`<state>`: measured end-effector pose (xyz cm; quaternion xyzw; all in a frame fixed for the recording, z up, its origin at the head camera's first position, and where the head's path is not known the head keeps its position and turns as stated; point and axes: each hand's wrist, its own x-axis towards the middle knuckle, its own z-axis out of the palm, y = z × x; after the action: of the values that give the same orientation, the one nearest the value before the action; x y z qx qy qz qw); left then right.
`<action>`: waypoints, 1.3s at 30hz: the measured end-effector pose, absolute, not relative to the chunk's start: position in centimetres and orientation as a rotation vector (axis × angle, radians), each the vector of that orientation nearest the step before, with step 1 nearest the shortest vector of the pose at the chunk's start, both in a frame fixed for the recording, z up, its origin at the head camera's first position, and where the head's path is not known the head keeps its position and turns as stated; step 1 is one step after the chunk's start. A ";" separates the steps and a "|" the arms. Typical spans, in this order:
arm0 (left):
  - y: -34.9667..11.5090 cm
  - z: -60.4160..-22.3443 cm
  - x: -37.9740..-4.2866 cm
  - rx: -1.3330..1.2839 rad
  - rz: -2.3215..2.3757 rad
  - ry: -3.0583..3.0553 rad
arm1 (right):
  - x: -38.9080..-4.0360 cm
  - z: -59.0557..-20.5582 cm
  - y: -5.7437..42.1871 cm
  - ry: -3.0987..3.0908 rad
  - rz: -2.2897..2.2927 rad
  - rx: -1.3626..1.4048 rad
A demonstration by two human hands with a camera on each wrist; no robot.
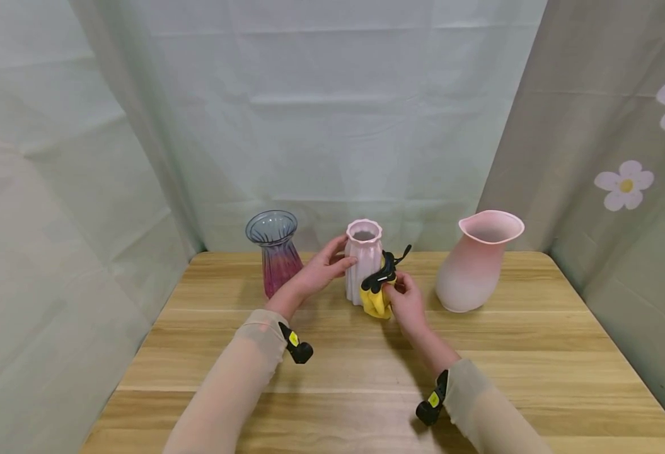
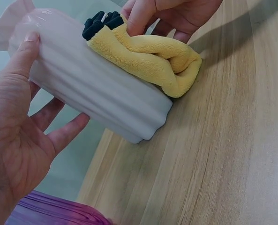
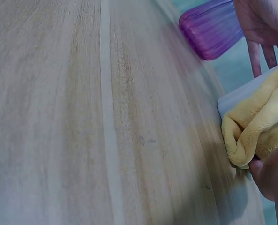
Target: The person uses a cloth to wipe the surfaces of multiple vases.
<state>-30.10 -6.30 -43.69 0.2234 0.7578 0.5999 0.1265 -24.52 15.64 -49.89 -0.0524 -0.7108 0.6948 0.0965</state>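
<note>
A pale pink ribbed vase [image 1: 357, 274] with a scalloped rim stands upright in the middle of the table's far part. My left hand [image 1: 322, 272] holds it from the left, near the top. In the left wrist view the thumb lies on one side of the vase and the spread fingers on the other. A yellow cloth [image 2: 143, 58] with black trim, folded and bunched, lies against the vase's right side. My right hand [image 1: 408, 306] grips this cloth. Some of its fingers are hidden behind the cloth in the right wrist view.
To the left stands a glass vase [image 1: 278, 265], blue-grey above and purple-pink below, partly behind my left forearm. A larger pink and white vase [image 1: 468, 277] with a flared mouth stands to the right. Pale curtains [image 1: 332, 126] surround the wooden table [image 1: 355, 403] at back and sides.
</note>
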 end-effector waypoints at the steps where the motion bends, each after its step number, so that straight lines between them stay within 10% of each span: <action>1: -6.3 -43.7 -30.1 0.650 1.743 2.210 | -24.5 -49.9 15.6 -2.101 2.060 -0.158; 39: -1.6 -41.5 -27.5 0.272 1.576 2.959 | -23.3 -47.9 19.5 -2.004 2.058 -0.043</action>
<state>-27.49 -1.61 -41.47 0.0804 0.8744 0.4656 -0.1104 -23.28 19.46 -47.93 -0.0150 -0.6914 0.7098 0.1340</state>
